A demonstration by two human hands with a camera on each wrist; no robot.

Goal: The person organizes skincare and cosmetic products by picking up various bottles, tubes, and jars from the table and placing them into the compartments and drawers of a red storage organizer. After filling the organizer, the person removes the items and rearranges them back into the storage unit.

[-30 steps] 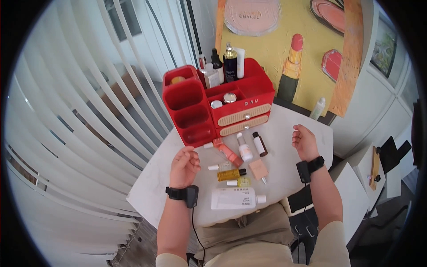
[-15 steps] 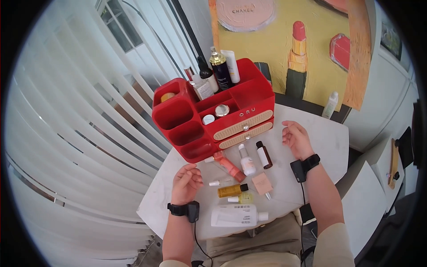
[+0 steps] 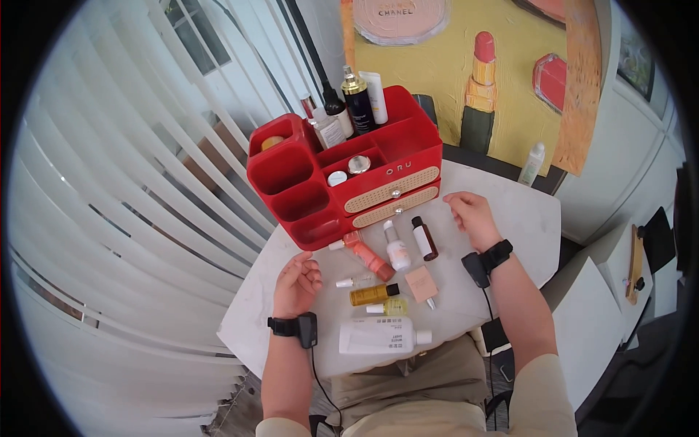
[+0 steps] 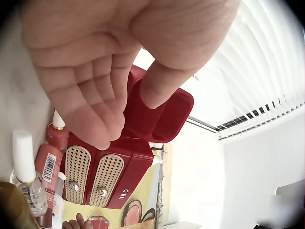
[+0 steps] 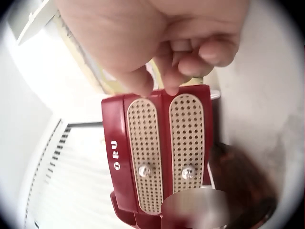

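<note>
My left hand [image 3: 297, 285] is held over the table's left side, fingers loosely bent and holding nothing; the left wrist view shows the palm [image 4: 124, 43] before the red organizer. On the right, my empty right hand [image 3: 473, 220] hovers near the organizer's drawer front, its fingers relaxed. The red organizer [image 3: 404, 171] has two woven-front drawers and holds several bottles. Before it lie a coral tube [image 3: 370, 260], a white pump bottle [image 3: 397, 251], a brown bottle [image 3: 424, 239], an amber bottle [image 3: 371, 294], a pink flat bottle [image 3: 421, 284] and a large white bottle [image 3: 375, 335].
The white table [image 3: 251, 309] has a small pale bottle [image 3: 532, 164] at its back right corner. Behind stands a painting [image 3: 437, 80] with a lipstick. Vertical blinds [image 3: 131, 240] hang on the left, and white cabinets [image 3: 593, 320] stand to the right.
The head view has shifted and tilted. My right hand has moved left, closer to the drawer front. My left hand stays beside the table items, and the bottles keep their places.
</note>
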